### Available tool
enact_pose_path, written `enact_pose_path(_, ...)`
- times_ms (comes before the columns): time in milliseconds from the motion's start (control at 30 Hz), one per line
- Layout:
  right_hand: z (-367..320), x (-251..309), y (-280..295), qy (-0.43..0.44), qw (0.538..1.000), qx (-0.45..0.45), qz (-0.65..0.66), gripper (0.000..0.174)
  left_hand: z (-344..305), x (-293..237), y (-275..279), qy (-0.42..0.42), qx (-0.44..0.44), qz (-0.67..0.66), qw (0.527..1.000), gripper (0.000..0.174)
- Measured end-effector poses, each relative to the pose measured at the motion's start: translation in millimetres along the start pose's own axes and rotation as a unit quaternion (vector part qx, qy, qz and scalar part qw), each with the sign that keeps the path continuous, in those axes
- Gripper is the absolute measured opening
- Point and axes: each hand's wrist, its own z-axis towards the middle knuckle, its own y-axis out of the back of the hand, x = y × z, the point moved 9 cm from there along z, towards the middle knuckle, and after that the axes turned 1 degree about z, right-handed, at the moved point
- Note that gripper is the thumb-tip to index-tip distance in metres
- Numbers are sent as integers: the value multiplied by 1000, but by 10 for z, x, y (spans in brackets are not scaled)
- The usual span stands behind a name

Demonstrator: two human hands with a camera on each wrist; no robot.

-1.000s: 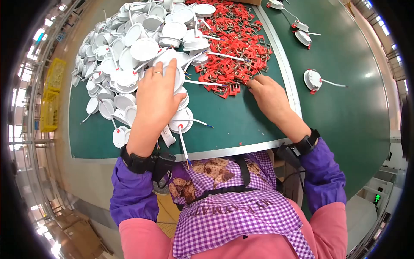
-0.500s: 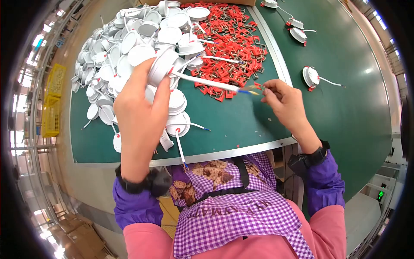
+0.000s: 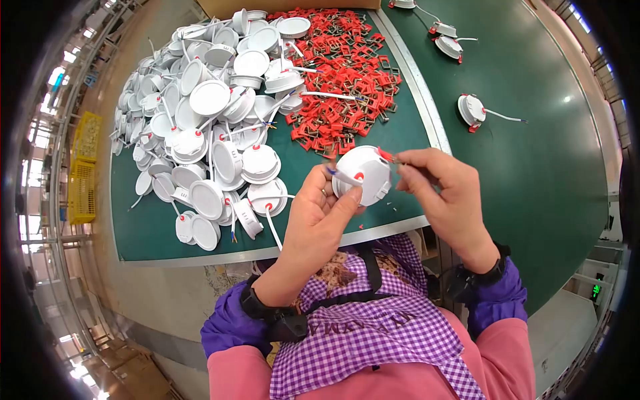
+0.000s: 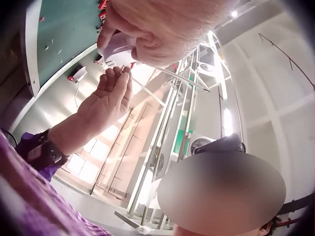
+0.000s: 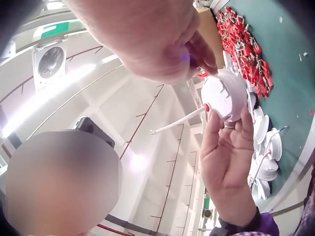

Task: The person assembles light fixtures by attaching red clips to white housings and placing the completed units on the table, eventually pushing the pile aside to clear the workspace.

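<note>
A white round downlight [image 3: 368,172] is held up over the near edge of the table in my left hand [image 3: 313,217], its back with a red cable grommet facing up. My left thumb lies on the back while the fingers go round the rim. At the far right of that rim, my right hand [image 3: 448,193] pinches a small red spring clip [image 3: 385,155] between thumb and forefinger. In the right wrist view, the downlight [image 5: 222,96] sits between both hands, its white cable [image 5: 179,120] sticking out to the side. The left hand hides part of the housing in the left wrist view.
White downlights [image 3: 210,98] with cables lie heaped on the left of the green table [image 3: 320,235]. Beside them is a pile of red clips [image 3: 340,73]. Beyond a metal strip [image 3: 417,80], several downlights fitted with red clips [image 3: 471,111] stand on the right-hand surface.
My left hand has lifted a downlight from the heap and brought it right and nearer. The right hand has taken a red clip from the pile, and both hands have come together.
</note>
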Motion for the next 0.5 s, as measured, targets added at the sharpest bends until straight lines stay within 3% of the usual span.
enact_pose_path(133,-67,64,-97,74,994,-3,-84,13,9,70,-25,-27,6,23,999,29)
enact_pose_path(500,-174,74,-124,119,984,-52,-122,11,17,139,-97,-84,10,-7,996,32)
